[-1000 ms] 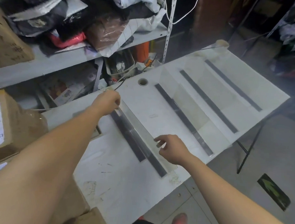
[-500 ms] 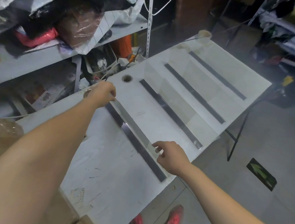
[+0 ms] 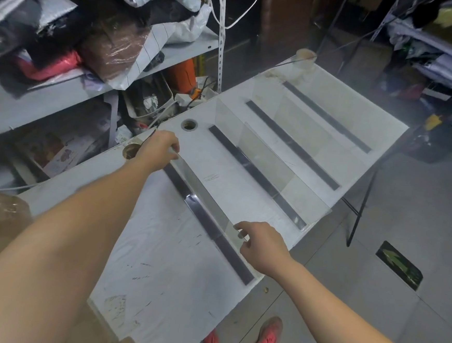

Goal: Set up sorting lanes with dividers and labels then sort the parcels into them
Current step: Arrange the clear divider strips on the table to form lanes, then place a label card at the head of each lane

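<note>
The right hand pinches the near end of a clear plastic divider panel, which is set along the nearest dark strip of the white table. The left hand grips the panel's far end. Farther away, a second clear panel stands upright.

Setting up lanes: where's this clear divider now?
Head view, centre: the clear divider stands along the nearest dark strip, between left hand and right hand.
</note>
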